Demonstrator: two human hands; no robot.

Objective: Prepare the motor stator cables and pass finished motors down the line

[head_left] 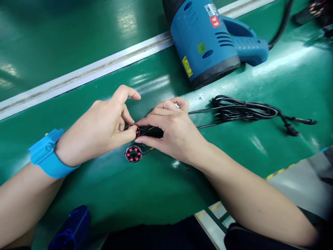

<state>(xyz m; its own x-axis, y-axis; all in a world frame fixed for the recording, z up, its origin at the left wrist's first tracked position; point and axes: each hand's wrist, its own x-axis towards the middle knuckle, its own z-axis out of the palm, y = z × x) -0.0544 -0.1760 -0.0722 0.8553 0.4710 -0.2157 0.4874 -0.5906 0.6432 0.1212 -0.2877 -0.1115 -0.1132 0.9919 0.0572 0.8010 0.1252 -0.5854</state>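
My left hand [104, 119] pinches a small ring with red coils [137, 132] between thumb and curled fingers, its index finger raised. From the right, my right hand [171, 130] closes thumb and index finger at the same ring's edge, around its thin wires and a black part [156, 132] half hidden under the palm. A second ring with red coils [133, 153] lies flat on the green mat just below the fingers, thin orange and black wires [148, 151] running from it toward my right hand. A black cable [206, 110] leads out to the right.
A blue heat gun or blower [203, 45] lies at the upper right, across a metal strip [104, 66]. The bundled black cable [244, 110] with connectors rests on the green mat [130, 198]. A dark blue tube [71, 227] is near the lower left edge.
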